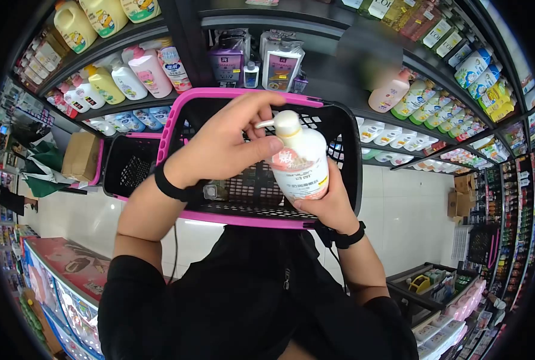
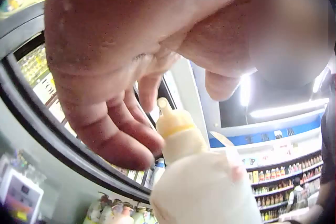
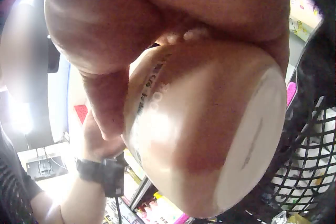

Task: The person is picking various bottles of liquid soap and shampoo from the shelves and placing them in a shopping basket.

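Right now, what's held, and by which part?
A bottle, in both hands: the right hand grips its lower body from behind, and the left hand curls over the pump at the top.

Dark shelves (image 1: pixel 315 23) stocked with bottles (image 1: pixel 150 72) line the aisle; below the shelves, glossy white floor tiles (image 1: pixel 411 204) catch the light.

Dark shelves (image 1: pixel 117 39) rise beyond both grips. Past the left grip (image 1: pixel 219 147) stand white, yellow and pink pump bottles (image 1: pixel 150 72); past the right grip (image 1: pixel 330 207), rows of green and white bottles (image 1: pixel 435 111). Pale tiled floor (image 1: pixel 411 204) beside the right grip bears cardboard boxes (image 1: pixel 461 195).
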Action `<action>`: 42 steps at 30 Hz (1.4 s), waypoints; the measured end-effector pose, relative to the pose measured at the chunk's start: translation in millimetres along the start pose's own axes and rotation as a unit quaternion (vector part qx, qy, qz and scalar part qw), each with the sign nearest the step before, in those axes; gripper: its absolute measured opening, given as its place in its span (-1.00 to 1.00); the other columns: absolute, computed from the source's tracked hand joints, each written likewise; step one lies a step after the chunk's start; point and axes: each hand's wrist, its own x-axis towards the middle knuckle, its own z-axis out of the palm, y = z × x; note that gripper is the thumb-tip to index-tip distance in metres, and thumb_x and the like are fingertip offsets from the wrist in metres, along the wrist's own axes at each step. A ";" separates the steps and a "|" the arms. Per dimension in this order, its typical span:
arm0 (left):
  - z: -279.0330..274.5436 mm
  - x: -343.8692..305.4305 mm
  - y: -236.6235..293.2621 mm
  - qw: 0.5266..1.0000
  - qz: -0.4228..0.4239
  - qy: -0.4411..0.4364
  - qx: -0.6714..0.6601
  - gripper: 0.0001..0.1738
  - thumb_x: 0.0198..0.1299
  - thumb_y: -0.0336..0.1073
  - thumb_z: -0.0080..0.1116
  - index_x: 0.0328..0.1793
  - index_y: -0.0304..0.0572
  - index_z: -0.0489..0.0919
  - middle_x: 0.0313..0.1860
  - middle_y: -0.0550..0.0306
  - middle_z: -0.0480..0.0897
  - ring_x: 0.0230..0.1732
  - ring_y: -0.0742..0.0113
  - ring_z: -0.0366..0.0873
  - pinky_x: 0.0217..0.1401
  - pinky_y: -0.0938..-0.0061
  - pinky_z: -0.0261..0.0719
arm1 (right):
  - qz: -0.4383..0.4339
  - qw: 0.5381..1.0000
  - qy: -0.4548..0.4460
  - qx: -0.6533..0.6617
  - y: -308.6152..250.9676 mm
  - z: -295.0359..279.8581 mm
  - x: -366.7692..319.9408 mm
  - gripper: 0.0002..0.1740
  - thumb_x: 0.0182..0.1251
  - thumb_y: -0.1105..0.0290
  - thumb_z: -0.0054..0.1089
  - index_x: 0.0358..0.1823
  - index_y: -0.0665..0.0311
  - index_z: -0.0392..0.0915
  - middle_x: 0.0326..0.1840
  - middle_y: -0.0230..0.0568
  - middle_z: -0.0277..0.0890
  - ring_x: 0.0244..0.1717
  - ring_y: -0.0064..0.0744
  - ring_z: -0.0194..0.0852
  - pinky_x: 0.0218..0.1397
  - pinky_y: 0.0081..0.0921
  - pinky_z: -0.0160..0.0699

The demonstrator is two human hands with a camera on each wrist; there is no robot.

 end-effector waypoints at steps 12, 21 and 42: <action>-21.3 3.9 -12.3 0.954 0.079 -0.123 0.260 -0.65 0.24 -0.21 0.35 0.08 -0.18 0.59 -0.22 -0.08 0.68 -0.18 -0.09 0.69 -0.16 0.21 0.61 | 0.017 0.980 -0.003 -0.198 -8.0 30.1 2.5 -0.06 -0.07 0.47 0.64 0.40 0.36 0.30 0.18 0.00 0.57 0.25 -0.20 0.57 0.34 -0.33 0.52; 45.3 -1.3 -148.0 0.868 0.082 -0.270 0.408 -0.61 0.25 -0.05 0.26 -0.10 -0.24 0.51 -0.27 -0.12 0.72 -0.21 -0.18 0.71 -0.15 0.00 0.65 | 0.008 0.973 0.034 -0.228 54.2 21.0 -40.6 -0.47 0.26 0.42 0.40 0.25 0.37 0.50 0.09 0.04 0.60 0.14 -0.09 0.62 0.24 -0.29 0.60; 51.6 -48.6 -332.1 0.730 -0.189 -0.403 0.518 -0.55 0.09 -0.30 0.32 0.13 -0.26 0.56 -0.07 -0.14 0.76 -0.01 -0.08 0.76 -0.05 0.06 0.72 | -0.011 0.915 0.135 -0.379 75.0 30.1 -48.6 -0.70 0.27 0.37 0.35 0.00 0.28 0.59 -0.13 -0.10 0.64 -0.11 0.00 0.65 -0.03 -0.18 0.65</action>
